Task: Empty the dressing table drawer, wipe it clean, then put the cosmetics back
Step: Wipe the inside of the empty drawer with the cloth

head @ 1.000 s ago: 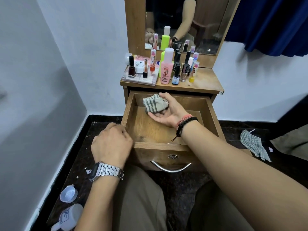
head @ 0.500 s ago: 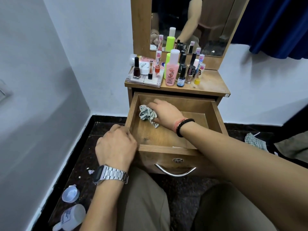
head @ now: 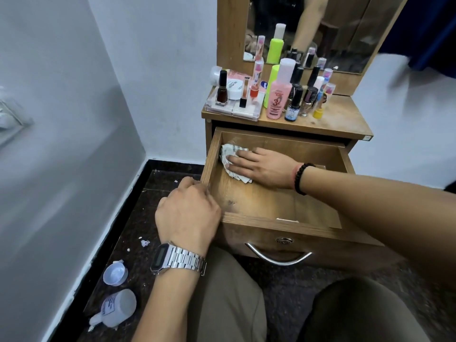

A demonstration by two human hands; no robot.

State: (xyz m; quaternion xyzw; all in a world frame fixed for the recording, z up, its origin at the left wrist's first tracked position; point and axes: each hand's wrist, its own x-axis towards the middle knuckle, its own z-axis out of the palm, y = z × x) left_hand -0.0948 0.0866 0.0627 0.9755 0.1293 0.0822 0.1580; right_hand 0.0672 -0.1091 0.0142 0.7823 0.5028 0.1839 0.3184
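The wooden drawer (head: 283, 224) of the dressing table stands pulled out, with nothing in it but a checked cloth (head: 228, 154). My right hand (head: 259, 166) lies flat on the cloth, fingers straight, pressing it against the drawer's bottom at the far left corner. My left hand (head: 190, 213), with a metal watch on the wrist, grips the drawer's left wall near the front corner. Several cosmetics stand on the tabletop (head: 340, 119) above: a pink bottle (head: 280, 95), a dark nail polish (head: 221, 91), a lime green bottle (head: 271, 82) and small vials.
A mirror (head: 308, 28) rises behind the cosmetics. A clear organiser tray (head: 234, 111) sits at the tabletop's left. On the dark floor at the left lie a white bottle (head: 116, 309) and its cap (head: 115, 272). My knees are under the drawer front.
My right hand turned palm down and pushed the cloth from the drawer's back middle to the far left corner. My left hand stayed on the drawer's left wall.
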